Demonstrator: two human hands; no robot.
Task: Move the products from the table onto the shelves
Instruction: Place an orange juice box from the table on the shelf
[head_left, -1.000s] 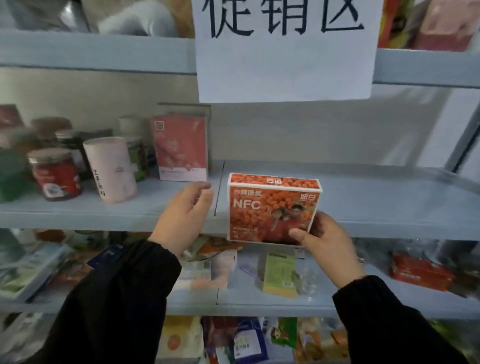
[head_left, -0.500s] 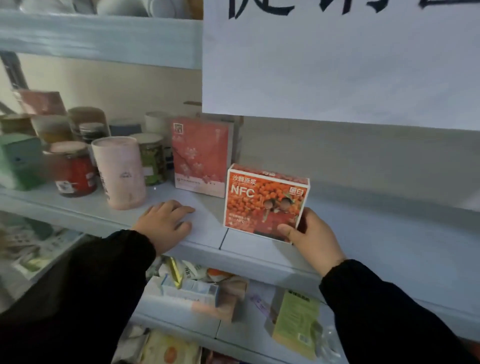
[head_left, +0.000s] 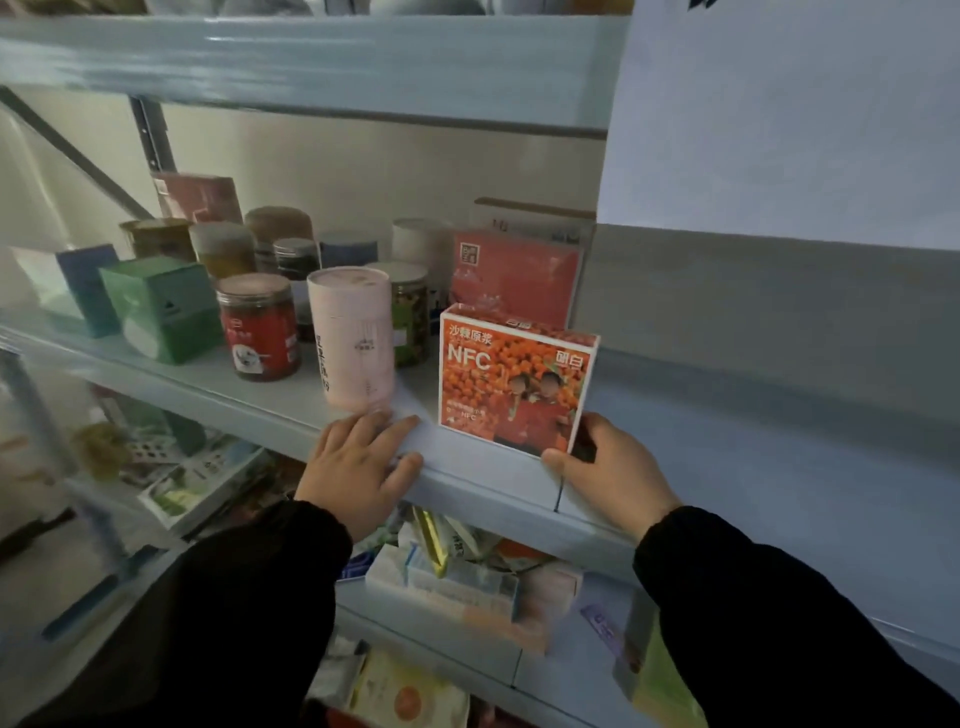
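The orange box (head_left: 517, 387) stands upright at the front edge of the middle shelf (head_left: 488, 486), just right of a pink canister (head_left: 350, 338) and in front of a flat red pack (head_left: 514, 278). The right hand (head_left: 613, 467) grips its lower right corner, thumb on the printed face and the other fingers wrapped round the side. The left hand (head_left: 358, 467) lies flat on the shelf's front edge with its fingers (head_left: 400, 427) spread, holding nothing.

It looks like a stiff carton with glossy print, probably light enough for one hand, though a corner pinch could let it swivel or slip. Clasping the two narrow sides, or pushing flat against the front face, should slide it back from the edge without tipping it or knocking the canister.
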